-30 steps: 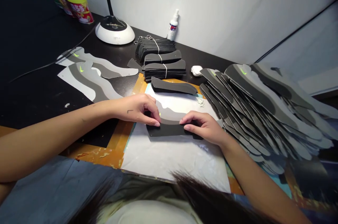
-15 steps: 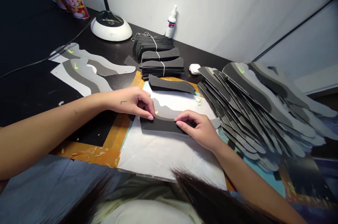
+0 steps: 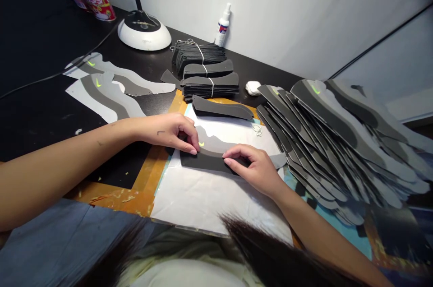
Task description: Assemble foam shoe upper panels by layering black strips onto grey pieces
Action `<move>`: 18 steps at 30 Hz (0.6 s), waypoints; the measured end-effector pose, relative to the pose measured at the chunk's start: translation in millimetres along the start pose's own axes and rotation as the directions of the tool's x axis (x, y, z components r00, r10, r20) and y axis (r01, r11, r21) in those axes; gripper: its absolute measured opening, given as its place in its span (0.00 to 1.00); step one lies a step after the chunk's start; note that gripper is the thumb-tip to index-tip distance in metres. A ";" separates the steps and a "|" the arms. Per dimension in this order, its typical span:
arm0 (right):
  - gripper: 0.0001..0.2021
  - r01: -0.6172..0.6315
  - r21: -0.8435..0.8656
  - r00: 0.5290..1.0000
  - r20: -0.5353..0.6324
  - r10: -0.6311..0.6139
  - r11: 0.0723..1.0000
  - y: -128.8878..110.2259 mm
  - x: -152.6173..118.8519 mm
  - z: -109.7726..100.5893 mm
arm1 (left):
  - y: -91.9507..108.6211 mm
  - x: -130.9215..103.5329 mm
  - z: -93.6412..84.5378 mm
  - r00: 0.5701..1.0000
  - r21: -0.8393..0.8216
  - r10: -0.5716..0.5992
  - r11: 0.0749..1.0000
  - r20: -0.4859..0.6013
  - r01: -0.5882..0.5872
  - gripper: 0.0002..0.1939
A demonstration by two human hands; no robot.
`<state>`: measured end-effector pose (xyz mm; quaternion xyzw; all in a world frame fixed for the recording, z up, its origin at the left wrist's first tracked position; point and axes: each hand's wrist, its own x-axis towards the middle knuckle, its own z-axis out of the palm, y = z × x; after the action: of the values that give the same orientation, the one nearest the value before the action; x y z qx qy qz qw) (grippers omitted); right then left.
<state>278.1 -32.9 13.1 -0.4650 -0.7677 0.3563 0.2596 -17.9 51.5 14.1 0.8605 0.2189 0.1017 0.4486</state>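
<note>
A flat grey shoe upper piece (image 3: 216, 142) with a small yellow-green swoosh lies on white paper. A black shoe piece (image 3: 206, 161) runs along its near side, and the two meet in a curved line. My left hand (image 3: 179, 132) is closed, thumb and fingertips pressed at that line left of the swoosh. Farther right, my right hand (image 3: 253, 163) is closed too, its thumb and forefinger pinching the black piece's upper edge. Both hands cover parts of the two pieces. Loose black pieces (image 3: 221, 108) lie just behind.
Banded stacks of black pieces (image 3: 210, 86) stand at the back, near a white spray bottle (image 3: 222, 26). Many layered uppers (image 3: 324, 138) fan out on the right. More uppers (image 3: 104, 93) lie at left, beside a lamp base (image 3: 145, 34). A white string (image 3: 257, 130) rests on the paper (image 3: 216, 201).
The whole view has shifted slightly. My right hand's thumb and forefinger have moved a little along the edge; both hands stay on the pieces.
</note>
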 end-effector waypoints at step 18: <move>0.05 -0.008 -0.054 1.000 0.018 0.009 0.999 -0.5 -0.8 -0.7 | 0.3 1.2 2.7 0.999 -0.014 0.033 0.999 -0.024 -0.033 0.06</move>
<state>278.7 -33.5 13.8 -0.4720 -0.7773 0.3408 0.2386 -15.8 49.9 12.7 0.8595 0.2090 0.1208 0.4505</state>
